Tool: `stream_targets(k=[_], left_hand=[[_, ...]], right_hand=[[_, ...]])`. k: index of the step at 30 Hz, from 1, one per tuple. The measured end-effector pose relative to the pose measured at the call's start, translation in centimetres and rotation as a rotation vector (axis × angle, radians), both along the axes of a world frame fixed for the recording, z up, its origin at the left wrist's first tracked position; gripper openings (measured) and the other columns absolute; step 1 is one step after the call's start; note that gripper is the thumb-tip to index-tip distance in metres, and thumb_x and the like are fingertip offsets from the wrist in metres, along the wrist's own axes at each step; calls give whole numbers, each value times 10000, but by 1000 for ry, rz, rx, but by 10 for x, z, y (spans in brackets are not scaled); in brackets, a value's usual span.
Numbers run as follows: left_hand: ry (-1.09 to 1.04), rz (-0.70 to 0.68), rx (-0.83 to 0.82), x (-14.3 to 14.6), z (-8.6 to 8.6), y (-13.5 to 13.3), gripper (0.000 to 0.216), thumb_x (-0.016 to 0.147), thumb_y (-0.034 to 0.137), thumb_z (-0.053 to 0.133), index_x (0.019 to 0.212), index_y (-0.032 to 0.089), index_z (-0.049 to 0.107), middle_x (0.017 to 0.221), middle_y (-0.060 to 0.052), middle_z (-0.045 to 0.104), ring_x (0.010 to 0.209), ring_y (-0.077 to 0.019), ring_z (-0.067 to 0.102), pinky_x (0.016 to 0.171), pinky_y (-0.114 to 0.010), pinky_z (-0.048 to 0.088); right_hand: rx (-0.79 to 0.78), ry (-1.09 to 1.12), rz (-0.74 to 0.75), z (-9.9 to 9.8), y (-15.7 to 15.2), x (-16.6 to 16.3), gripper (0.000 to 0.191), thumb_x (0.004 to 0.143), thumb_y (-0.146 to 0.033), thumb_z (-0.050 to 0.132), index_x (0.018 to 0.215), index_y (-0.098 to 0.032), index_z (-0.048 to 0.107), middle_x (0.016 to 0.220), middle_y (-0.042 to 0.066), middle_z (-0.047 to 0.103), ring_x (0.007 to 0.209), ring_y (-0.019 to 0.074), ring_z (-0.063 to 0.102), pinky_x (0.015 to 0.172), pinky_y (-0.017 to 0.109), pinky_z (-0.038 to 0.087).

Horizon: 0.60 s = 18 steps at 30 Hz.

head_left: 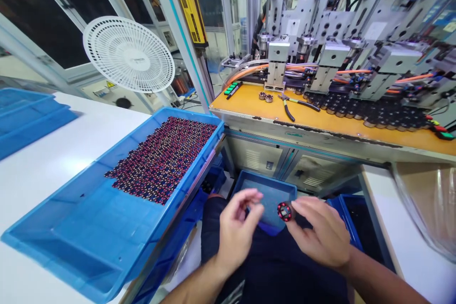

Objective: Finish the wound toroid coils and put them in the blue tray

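Note:
My right hand [320,235] pinches a small round black part with red windings [284,211] between thumb and fingertips, low in the middle of the view over my lap. My left hand [237,228] hovers just left of that part, fingers curled and apart, holding nothing. To the left a large blue tray [89,228] on the white table carries a dense layer of several like red-and-black parts [164,159] in its far half.
A small blue bin [263,187] sits below my hands. Ahead, an orange-topped bench [320,118] bears pliers [297,103], rows of dark round parts [374,114] and grey machine heads [335,52]. A white fan [128,54] stands at the back left.

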<state>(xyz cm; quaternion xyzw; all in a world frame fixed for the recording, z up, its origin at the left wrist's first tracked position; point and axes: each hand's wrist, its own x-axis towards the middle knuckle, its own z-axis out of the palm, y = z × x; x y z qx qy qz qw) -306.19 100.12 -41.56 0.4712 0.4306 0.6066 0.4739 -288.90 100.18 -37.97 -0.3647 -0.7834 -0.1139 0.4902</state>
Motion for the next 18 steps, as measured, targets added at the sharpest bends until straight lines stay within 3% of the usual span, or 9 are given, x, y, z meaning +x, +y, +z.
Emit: stream_targets(k=[3,5,8,10,14,18], left_hand=[[243,-126,319,-3,10,-15,474,778,129,742,1219,278,654,1043,-26,704,900,-133,638,825,-226,519],[276,-183,356,-3,16,-17,545,762,132,760,1270,272,622,1041,-31,693,871,-133,627,803,-228,521],[247,-231,318,-1,20,-11,438,768,143,761,1182,240,656,979,-25,700,785,-115,619,742,-220,525],[255,-248,323,-2,21,-7,383,783,134,746,1144,230,661,1001,-26,710,811,-117,637,767,-228,533],[385,-222,394,-7,24,-4,403,796,88,717,1167,229,645,1083,-33,708,994,-135,654,894,-233,520],[358,-264,403,-9,25,-5,400,796,44,690,1157,212,657,1099,-64,687,1010,-144,651,873,-227,531]], right_hand=[[122,-112,36,-3,3,6,113,861,-79,635,972,-87,614,764,95,675,717,168,657,677,278,569],[171,-166,72,-7,3,8,102,864,-75,621,965,-63,623,762,110,679,715,187,661,670,307,581],[190,-196,87,-10,0,7,115,854,-60,610,967,-72,624,775,104,684,730,192,667,674,317,590],[104,-144,102,-9,-3,6,149,850,-68,610,994,-102,616,813,92,681,753,178,661,681,302,584],[-258,58,271,2,-7,4,239,856,-172,620,1089,-122,605,917,103,638,808,168,630,660,283,549],[-390,234,405,7,-9,2,200,853,-58,608,1029,-146,643,855,55,597,749,117,583,646,241,497]])
